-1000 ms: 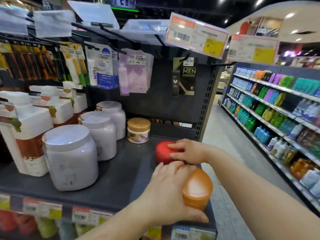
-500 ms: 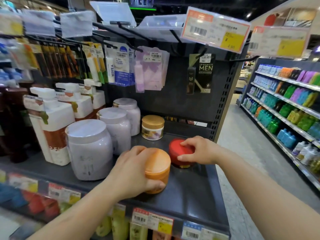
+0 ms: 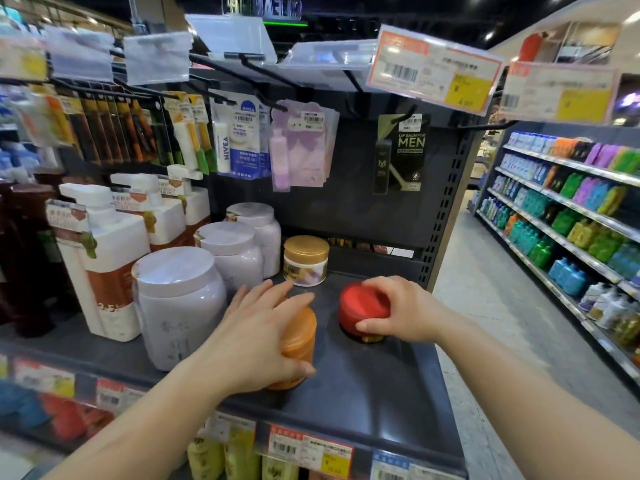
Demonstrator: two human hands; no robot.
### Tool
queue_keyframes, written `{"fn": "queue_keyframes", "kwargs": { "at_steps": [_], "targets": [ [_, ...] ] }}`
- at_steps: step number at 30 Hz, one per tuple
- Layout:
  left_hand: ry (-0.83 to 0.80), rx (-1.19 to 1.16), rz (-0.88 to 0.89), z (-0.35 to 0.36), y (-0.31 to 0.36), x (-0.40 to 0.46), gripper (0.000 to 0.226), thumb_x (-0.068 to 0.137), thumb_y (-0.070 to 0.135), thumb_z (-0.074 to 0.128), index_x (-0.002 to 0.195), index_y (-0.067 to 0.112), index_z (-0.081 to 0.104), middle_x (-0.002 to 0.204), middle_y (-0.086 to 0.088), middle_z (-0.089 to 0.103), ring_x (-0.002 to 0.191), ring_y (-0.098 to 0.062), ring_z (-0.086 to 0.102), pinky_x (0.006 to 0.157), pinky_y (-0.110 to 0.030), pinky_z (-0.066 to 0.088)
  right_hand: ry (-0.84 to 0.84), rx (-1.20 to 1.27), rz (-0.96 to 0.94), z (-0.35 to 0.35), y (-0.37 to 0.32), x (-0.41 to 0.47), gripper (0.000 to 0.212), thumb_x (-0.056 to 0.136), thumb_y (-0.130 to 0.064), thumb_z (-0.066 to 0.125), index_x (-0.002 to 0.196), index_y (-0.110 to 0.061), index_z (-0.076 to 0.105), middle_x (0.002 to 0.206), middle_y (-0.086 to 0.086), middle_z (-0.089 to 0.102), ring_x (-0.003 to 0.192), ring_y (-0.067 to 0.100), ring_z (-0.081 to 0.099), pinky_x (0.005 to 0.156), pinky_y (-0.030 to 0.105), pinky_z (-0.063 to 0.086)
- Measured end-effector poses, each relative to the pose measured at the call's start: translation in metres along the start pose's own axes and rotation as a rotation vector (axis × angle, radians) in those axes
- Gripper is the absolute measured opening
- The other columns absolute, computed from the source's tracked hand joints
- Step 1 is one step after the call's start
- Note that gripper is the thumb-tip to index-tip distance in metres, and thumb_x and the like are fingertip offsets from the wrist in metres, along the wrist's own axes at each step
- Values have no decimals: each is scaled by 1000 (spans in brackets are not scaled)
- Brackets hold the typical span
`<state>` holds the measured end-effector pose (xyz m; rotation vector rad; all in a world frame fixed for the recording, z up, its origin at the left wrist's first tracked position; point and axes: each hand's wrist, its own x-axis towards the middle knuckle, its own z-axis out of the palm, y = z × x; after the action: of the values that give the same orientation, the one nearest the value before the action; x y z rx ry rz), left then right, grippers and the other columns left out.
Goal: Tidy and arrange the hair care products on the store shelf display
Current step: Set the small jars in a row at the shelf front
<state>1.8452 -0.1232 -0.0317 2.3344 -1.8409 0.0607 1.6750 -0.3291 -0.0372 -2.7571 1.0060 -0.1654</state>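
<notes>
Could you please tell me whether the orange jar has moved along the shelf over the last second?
Yes. The orange jar, held by the left hand, has moved left, away from the shelf's right end and toward the big white jar.

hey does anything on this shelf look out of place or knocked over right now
Nothing is tipped or spilled. The orange jar and red jar, each under a hand, stand apart from the neat row of white tubs on the shelf.

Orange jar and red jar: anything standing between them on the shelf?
Nothing. The head view shows only bare dark shelf between the orange jar and the red jar.
</notes>
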Motion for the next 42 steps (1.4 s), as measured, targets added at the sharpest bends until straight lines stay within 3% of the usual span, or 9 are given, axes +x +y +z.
{"fn": "queue_keyframes", "kwargs": {
  "at_steps": [4,11,20,27,29,32,35,39,42],
  "targets": [
    [-27,16,30,-2,-2,2,86,73,69,59,145,46,17,157,15,14,145,-13,12,116,-39,-2,-25,10,8,18,-11,8,88,70,-74,61,146,-41,30,157,2,25,142,27,28,115,45,26],
    [-1,72,16,-3,-14,3,87,74,69,58,147,42,18,158,9,17,144,-15,18,118,-36,3,-47,-8,-16,14,-1,-19,84,71,-70,64,144,-44,33,156,-3,28,140,23,31,113,42,31],
    [77,-179,22,2,-9,4,93,68,75,56,147,37,24,155,14,24,143,-7,19,115,-29,22,-86,-15,-50,7,0,-65,81,72,-73,60,143,-53,24,156,-17,19,140,15,23,115,38,26],
    [228,-303,-86,12,-7,2,109,48,98,23,144,46,22,136,24,48,123,-5,46,99,-26,39,100,60,-182,6,-15,-39,99,56,-93,40,144,-50,26,154,-5,28,141,16,23,116,34,18],
    [238,-375,-113,13,-9,3,115,42,102,19,144,48,19,126,33,51,119,-2,49,97,-25,40,142,109,-242,6,-24,-15,97,61,-88,47,145,-42,32,153,2,33,141,16,26,113,29,17],
    [253,-457,-154,12,-9,5,116,37,103,23,140,52,20,105,47,46,114,4,48,99,-25,38,134,149,-267,6,-33,30,83,75,-66,64,146,-32,36,152,4,35,141,18,27,114,27,18],
    [253,-508,-197,11,-10,7,111,33,102,31,134,57,23,92,51,48,106,16,43,98,-18,35,86,152,-219,12,-34,76,84,75,-65,65,146,-33,34,151,6,35,140,24,30,116,38,26],
    [263,-516,-225,13,-10,9,97,51,79,64,136,53,26,101,45,57,113,16,45,97,-12,31,49,148,-163,21,-35,120,83,77,-60,66,147,-40,28,153,11,27,139,31,29,115,38,27],
    [280,-483,-242,16,-12,9,92,59,66,73,137,52,27,103,44,58,105,27,40,88,2,25,17,104,-162,21,-38,137,85,78,-59,66,149,-43,21,158,9,14,141,35,24,116,39,24]
  ]
}}
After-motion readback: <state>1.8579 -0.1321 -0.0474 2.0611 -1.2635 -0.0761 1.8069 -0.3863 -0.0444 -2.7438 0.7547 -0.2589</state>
